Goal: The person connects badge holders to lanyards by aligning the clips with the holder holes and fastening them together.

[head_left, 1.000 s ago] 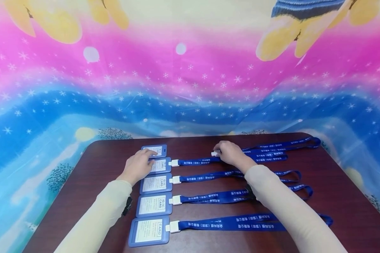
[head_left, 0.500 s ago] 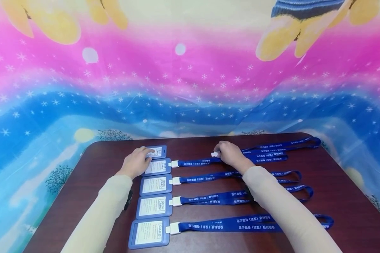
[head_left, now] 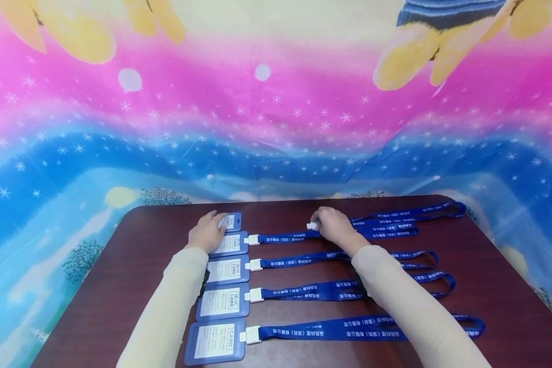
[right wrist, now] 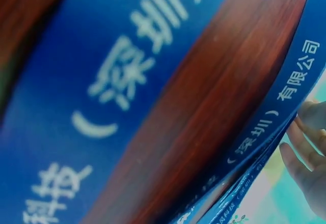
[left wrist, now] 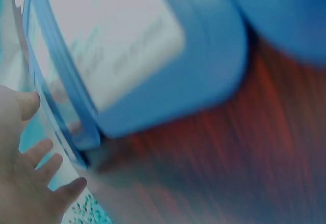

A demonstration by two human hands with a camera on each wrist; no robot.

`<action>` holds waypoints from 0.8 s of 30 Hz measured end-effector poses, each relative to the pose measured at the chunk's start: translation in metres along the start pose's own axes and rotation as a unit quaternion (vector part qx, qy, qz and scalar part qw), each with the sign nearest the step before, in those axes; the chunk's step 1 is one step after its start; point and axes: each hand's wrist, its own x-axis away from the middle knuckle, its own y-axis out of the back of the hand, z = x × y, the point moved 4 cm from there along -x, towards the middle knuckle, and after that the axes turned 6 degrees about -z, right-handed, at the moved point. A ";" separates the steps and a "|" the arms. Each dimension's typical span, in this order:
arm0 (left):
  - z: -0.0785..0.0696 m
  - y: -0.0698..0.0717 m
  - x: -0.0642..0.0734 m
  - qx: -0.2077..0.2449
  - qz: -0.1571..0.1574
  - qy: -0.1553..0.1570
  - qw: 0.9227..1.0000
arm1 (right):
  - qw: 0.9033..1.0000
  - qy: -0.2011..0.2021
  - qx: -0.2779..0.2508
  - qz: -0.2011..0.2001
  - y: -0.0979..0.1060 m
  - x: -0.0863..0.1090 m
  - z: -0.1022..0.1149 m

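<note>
Five-odd badge holders lie in a column, seen as several blue frames with ID cards. At the far end, the last badge holder (head_left: 231, 222) has no strap attached to it. My left hand (head_left: 205, 231) rests at its left side, fingertips over its edge; in the left wrist view the fingers (left wrist: 48, 168) look spread and relaxed. Across a gap to the right, my right hand (head_left: 333, 225) pinches a blue lanyard (head_left: 395, 214) just behind its white clip (head_left: 311, 225). In the right wrist view, thumb and fingers (right wrist: 300, 152) sit beside the printed strap.
Other badge holders (head_left: 215, 341) are clipped to blue lanyards (head_left: 303, 329) stretched rightward across the dark red table (head_left: 133, 245). The right forearm passes above several straps. A colourful patterned cloth (head_left: 276, 128) hangs behind the table's far edge.
The left hand first draws back slightly left, then moves right along the far badge holder, its forearm swinging right. The right hand keeps its place with the lanyard clip.
</note>
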 end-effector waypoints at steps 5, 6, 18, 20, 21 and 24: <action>-0.008 -0.006 -0.003 -0.014 -0.004 0.005 1.000 | 1.000 0.000 0.003 -0.004 -0.002 0.000 0.004; -0.008 -0.006 -0.004 -0.015 -0.005 0.009 1.000 | 1.000 0.001 0.003 -0.004 -0.002 -0.001 0.006; -0.010 -0.007 -0.006 -0.010 0.005 0.024 1.000 | 1.000 0.003 0.018 0.001 -0.012 -0.020 0.030; -0.011 -0.007 -0.006 -0.007 0.011 0.023 1.000 | 1.000 -0.004 0.017 0.010 -0.014 -0.024 0.034; -0.012 -0.008 -0.006 -0.008 0.013 0.021 1.000 | 1.000 -0.006 0.018 0.013 -0.016 -0.026 0.036; -0.016 -0.008 -0.006 -0.006 0.015 0.015 1.000 | 0.999 -0.012 0.023 0.022 -0.019 -0.032 0.042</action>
